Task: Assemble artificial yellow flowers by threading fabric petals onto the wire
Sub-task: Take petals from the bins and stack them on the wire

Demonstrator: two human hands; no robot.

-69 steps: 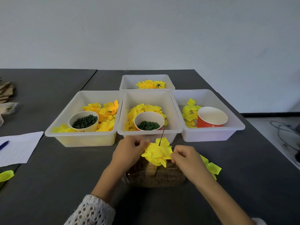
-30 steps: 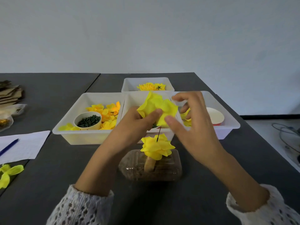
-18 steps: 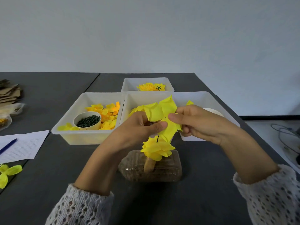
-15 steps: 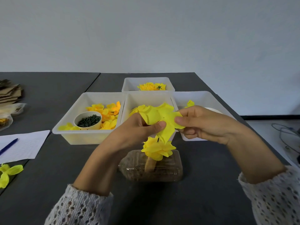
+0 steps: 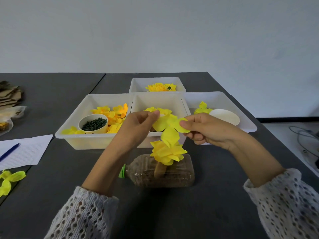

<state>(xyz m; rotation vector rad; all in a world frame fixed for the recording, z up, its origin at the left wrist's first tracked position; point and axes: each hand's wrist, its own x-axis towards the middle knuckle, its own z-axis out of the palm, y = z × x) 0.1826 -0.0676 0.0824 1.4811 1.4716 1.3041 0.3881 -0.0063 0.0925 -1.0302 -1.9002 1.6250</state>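
Both hands have lowered the flat yellow fabric petal layer (image 5: 168,125) from above the bins until it hangs just over the half-built yellow flower (image 5: 166,152) on the clear plastic bottle (image 5: 160,173) lying on the dark table (image 5: 215,195). The left hand (image 5: 138,125) and right hand (image 5: 205,130) each pinch one edge, spreading it. Threading looks imminent; the wire is hidden. No readable labels or writing.

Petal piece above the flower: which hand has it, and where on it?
Both. The left hand pinches the petal piece at its left lobe, the right hand pinches its right lobe; its lower lobe hangs free.
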